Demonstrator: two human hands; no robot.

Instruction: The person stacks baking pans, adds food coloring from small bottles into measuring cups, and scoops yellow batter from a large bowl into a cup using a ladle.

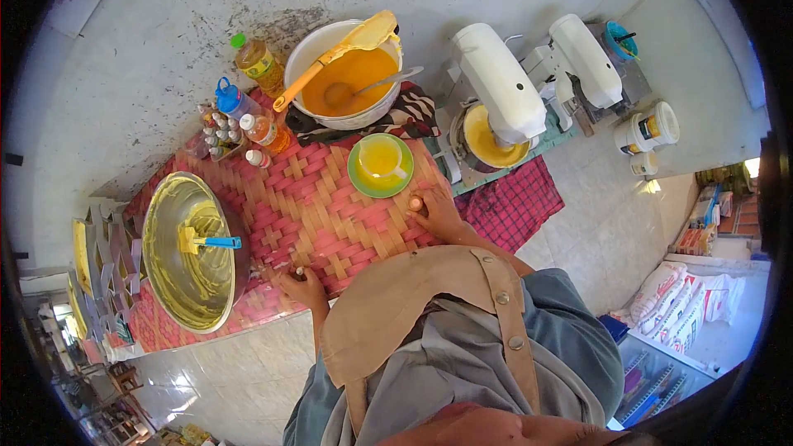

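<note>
My left hand (304,287) is closed at the table's front edge, with a small pale tip showing at its fingers, too small to name. Over the woven mat, my right hand (438,216) is closed round a small round brownish thing (415,203), whose kind I cannot tell. Just beyond that hand, a clear cup (383,157) of yellow liquid sits on a green plate (363,186). To the left of my left hand stands a large metal bowl (223,281) smeared with yellow cream, with a blue-handled spatula (219,242) in it.
A white pot (301,58) of orange liquid holds a ladle, with an orange spatula (314,70) across its rim. Bottles (263,132) stand near the wall. Two white mixers (500,83) are at the right, the nearer over a bowl (483,136). White buckets (648,128) stand beyond.
</note>
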